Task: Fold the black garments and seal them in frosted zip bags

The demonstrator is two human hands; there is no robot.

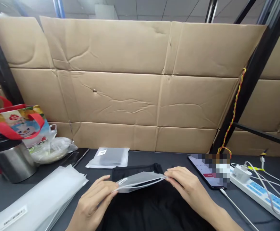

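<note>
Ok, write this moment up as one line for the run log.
left hand: holds frosted plastic bag | right hand: holds bag's other end | beneath: black garment | nearby: smartphone

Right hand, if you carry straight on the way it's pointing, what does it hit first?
The grey plastic bag, already pinched at its edge by the right hand. Past that, probably the black cloth, though depth is hard to judge from this view.

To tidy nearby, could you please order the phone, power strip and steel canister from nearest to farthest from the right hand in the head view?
From the right hand:
1. Phone, just beyond it.
2. Power strip, farther right.
3. Steel canister, far left.
</note>
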